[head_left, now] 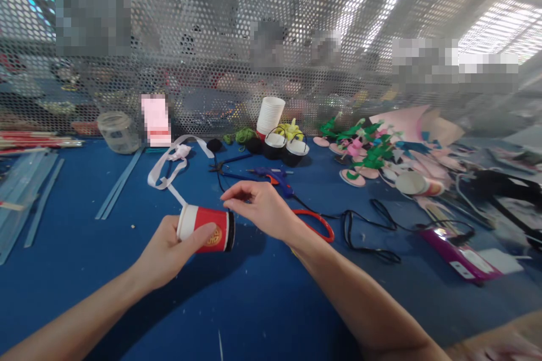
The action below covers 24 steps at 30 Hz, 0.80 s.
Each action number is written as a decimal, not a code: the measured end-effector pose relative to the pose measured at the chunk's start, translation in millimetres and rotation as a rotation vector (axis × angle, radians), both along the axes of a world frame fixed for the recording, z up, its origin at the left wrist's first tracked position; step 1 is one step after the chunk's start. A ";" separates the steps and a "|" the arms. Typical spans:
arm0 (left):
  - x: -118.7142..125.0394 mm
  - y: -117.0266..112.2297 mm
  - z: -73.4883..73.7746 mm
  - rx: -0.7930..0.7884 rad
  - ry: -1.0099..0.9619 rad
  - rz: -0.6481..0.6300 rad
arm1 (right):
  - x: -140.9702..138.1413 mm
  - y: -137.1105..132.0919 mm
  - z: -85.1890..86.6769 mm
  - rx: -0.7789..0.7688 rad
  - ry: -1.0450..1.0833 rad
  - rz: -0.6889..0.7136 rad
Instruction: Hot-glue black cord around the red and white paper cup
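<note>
Far L of frame: bundle of red & white sticks [40,140] on blue bench [186,310], clear strips [23,197] below it. Next, upper L, see-thru jar [118,132], w/ two thin strips [119,185] slanting down near it. White ribbon [158,180] curls L of ctr, its tail running down to the cup's rim.

Lower L of ctr: L hand [175,245] grips red & white paper cup [205,228], tipped on its side, wide end L, black band at narrow end R. L fingers wrap round it, thumb across the front by a gold mark. Above: black yarn ball [214,145] & pliers [224,165].

R hand [262,208], abt ctr, is just beside cup's black end; thumb & forefinger tips pressed together, pinching a thin black strand [219,181]. Behind that hand, a blue glue gun [275,179]; further up, stack of white cups [271,115] and two small black-and-white cups w/ handles, side by side. Red loop handle [325,225] pokes out past R wrist.

R side: green & pink craft plants [364,155] on pink discs, another cup [417,184] on its side, tangled black cord [348,231], then purple pack [459,254], lower R.
</note>
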State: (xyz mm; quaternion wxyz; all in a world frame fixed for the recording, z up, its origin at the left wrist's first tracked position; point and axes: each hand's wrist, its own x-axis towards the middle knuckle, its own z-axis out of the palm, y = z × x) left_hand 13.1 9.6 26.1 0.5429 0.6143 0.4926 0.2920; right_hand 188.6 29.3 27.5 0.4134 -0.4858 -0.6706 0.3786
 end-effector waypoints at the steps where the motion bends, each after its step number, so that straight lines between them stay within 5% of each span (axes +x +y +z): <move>1: 0.3 -0.2 0.8 0.003 -0.003 0.003 | -0.1 -0.2 0.2 0.001 -0.002 0.001; 8: 1.2 1.4 1.4 -0.011 -0.083 0.045 | -1.0 1.5 -0.9 -0.022 0.006 0.016; 18: 6.6 3.9 7.3 -0.374 -0.422 0.195 | -1.7 7.2 -11.1 -0.084 0.020 0.033; 24: 5.7 5.4 17.6 -0.421 -0.492 0.302 | 3.8 3.5 -7.2 0.032 -0.088 -0.075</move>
